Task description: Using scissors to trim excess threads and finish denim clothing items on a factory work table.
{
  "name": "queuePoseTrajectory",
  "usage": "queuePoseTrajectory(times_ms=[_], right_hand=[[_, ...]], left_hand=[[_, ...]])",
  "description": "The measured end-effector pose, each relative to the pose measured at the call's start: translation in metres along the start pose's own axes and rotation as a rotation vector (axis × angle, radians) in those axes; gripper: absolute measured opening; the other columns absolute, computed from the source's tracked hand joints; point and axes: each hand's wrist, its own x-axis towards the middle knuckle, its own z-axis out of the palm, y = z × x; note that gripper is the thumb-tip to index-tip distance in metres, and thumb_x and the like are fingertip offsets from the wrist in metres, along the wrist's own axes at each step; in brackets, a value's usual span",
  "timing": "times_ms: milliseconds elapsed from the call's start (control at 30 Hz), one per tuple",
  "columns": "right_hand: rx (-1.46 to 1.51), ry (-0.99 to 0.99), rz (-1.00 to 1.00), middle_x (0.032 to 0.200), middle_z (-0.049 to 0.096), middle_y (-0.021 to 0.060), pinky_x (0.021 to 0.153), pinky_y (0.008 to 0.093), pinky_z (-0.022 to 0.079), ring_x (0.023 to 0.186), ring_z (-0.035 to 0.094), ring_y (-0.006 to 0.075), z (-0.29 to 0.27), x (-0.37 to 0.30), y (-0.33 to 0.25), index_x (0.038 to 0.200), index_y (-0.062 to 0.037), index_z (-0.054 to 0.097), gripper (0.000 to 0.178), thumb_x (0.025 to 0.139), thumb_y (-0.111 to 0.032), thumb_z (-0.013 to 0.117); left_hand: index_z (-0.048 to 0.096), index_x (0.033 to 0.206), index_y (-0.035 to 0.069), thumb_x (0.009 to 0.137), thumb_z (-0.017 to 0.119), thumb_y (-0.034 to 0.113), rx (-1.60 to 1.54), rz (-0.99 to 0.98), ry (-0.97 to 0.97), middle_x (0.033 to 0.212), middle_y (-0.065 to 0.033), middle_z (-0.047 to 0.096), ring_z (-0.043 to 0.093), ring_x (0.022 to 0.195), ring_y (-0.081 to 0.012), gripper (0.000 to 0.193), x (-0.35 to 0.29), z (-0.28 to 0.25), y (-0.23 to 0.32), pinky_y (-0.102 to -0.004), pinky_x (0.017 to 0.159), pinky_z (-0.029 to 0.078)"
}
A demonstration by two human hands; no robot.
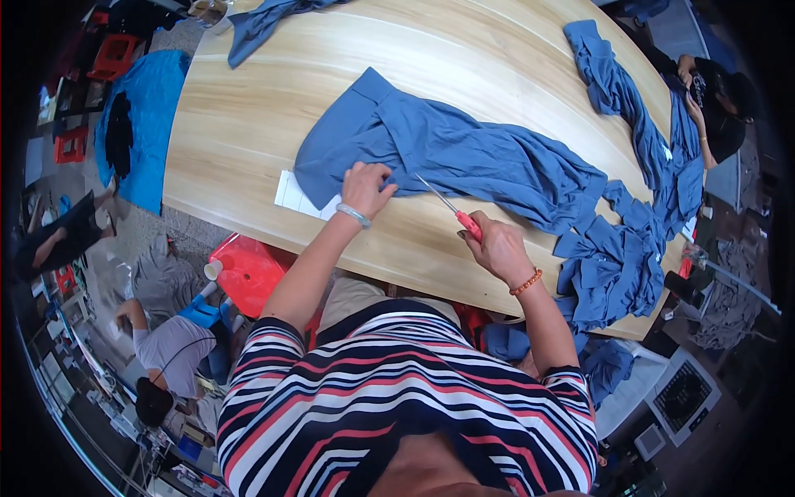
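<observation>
A pair of blue trousers (489, 157), by its look, lies folded lengthwise on the wooden table (248, 149), its wide end to the left. My left hand (364, 189) rests at the near edge of that wide end, fingers curled and pinching the cloth. In my right hand (498, 248) is a red-handled awl (466, 222), its thin metal shaft aimed up and left. The tip reaches the cloth's near edge; whether it touches is unclear. Partly under the cloth, beside my left hand, lies a white lined sheet (291, 192).
More blue garments (617, 265) are heaped at the table's right end, with another blue piece (263, 29) at the far left. A person (719, 108) handles cloth at the far right. A red stool (248, 269) stands left of me. Another person (178, 352) sits behind it.
</observation>
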Motion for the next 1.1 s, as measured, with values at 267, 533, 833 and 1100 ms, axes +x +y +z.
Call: queuePoseTrajectory(times_ms=[267,533,833,1100], right_hand=[[-0.176,-0.060,-0.130,0.061,0.061,0.0171,0.054,0.0467,0.047,0.058,0.061,0.0365,0.015,0.002,-0.005,0.090,-0.0077,0.059,0.027,0.081,-0.033,0.066],[-0.144,-0.123,-0.258,0.064,0.062,0.0185,0.058,0.0473,0.048,0.061,0.062,0.0379,0.015,0.018,-0.052,0.085,-0.0064,0.061,0.029,0.080,-0.034,0.066],[-0.154,-0.028,-0.115,0.072,0.064,0.0211,0.060,0.0486,0.049,0.068,0.063,0.0401,0.012,-0.006,-0.018,0.097,-0.0079,0.059,0.030,0.083,-0.034,0.064],[-0.125,-0.048,-0.158,0.068,0.063,0.0170,0.057,0.0455,0.047,0.065,0.063,0.0349,0.009,-0.004,-0.038,0.093,-0.0073,0.058,0.026,0.084,-0.031,0.062]], left_hand=[[0.067,0.087,0.005,0.080,0.068,0.021,-0.578,-0.175,-0.003,0.077,-0.0091,0.067,0.063,0.069,-0.0157,0.017,0.004,0.033,-0.017,-0.0316,0.065,0.051],[0.067,0.082,0.004,0.078,0.072,0.024,-0.821,-0.186,-0.001,0.069,-0.0032,0.064,0.055,0.064,-0.0088,0.020,0.009,0.038,-0.044,-0.0262,0.061,0.046],[0.067,0.082,0.009,0.074,0.071,0.025,-0.241,-0.002,0.120,0.077,-0.0065,0.062,0.060,0.075,-0.0221,0.018,-0.024,0.023,0.007,-0.0376,0.067,0.046],[0.064,0.082,0.004,0.076,0.066,0.008,-0.285,-0.102,0.218,0.079,-0.0103,0.060,0.062,0.073,-0.0259,0.008,-0.046,-0.001,-0.033,-0.0374,0.066,0.050]])
